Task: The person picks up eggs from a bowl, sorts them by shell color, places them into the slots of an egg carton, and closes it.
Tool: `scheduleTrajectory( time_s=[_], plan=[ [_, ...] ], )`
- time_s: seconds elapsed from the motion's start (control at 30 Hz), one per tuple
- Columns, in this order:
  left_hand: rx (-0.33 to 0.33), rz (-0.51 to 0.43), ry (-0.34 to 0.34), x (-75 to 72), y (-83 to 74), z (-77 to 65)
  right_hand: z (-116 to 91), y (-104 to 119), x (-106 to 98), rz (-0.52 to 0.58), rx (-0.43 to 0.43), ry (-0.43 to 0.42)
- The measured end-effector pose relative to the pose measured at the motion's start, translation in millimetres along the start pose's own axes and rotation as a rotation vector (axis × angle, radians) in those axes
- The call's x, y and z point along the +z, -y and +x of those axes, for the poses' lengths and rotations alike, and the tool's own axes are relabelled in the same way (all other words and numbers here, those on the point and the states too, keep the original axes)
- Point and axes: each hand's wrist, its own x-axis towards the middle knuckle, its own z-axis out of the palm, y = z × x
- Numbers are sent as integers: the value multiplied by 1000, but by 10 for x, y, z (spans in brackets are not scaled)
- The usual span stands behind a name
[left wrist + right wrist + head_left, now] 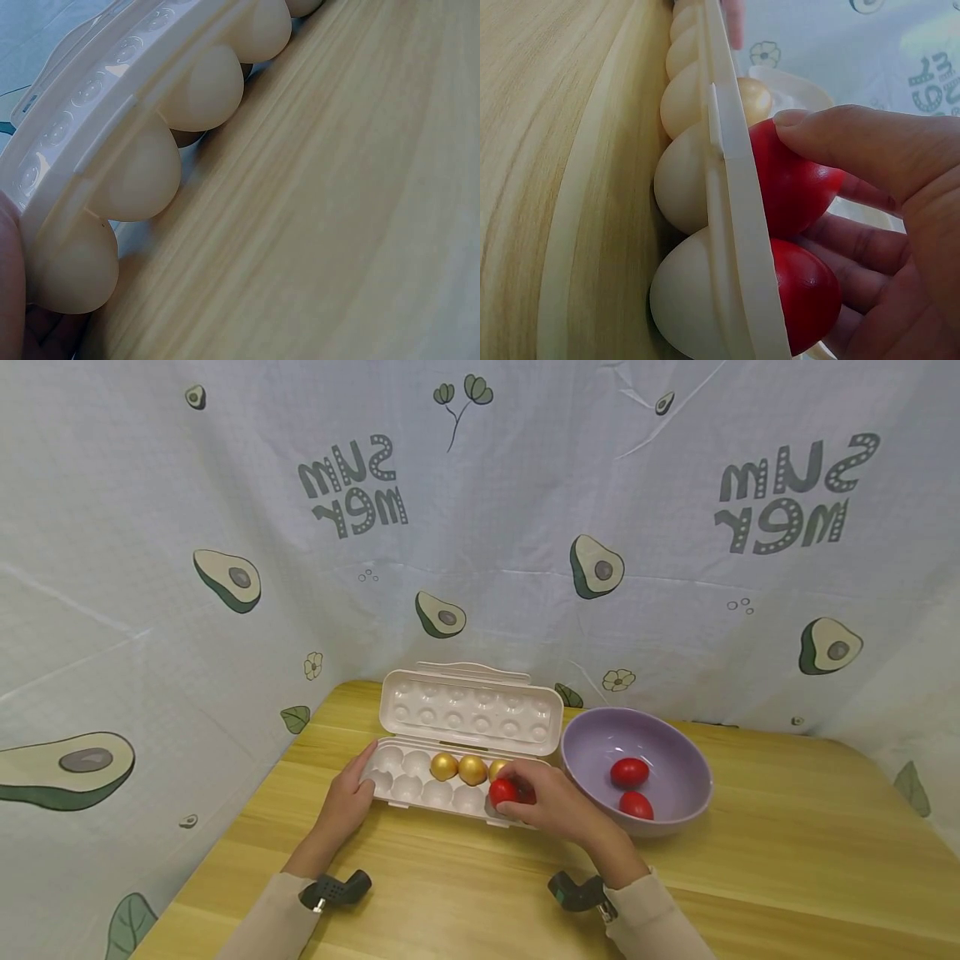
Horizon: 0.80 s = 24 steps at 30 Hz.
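An egg carton [471, 712] of pale plastic lies with its lid raised at the back. My left hand [347, 797] grips its left end, thumb at the front corner; in the left wrist view only the hand's edge shows beside the rounded cups. With thumb and fingers, my right hand [558, 800] pinches a red egg [791, 180], sitting low at a front-row cup. Beside it, a second red egg [806, 296] rests in the end cup under my fingers. Gold eggs [472, 769] fill part of the back row; the rightmost visible one is partly covered by my right hand.
Right of the carton stands a purple bowl [600, 739] with two red eggs [630, 772] in it, its rim near my right wrist. The wooden table [450, 893] meets a printed curtain [510, 527] behind the carton. Each wrist wears a dark camera mount [576, 893].
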Motion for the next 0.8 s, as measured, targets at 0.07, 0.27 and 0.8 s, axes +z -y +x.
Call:
scheduleTrajectory(
  time_s=[0.07,0.27,0.8],
  plan=[
    [2,-1,-2,1,0,1,1,5,-2,0,2,1],
    [6,-5,-5,3,0,3,1,14,-2,-20,25,6],
    [-7,-5,-8,11,17,12,5,-2,-9,2,49,25]
  ],
)
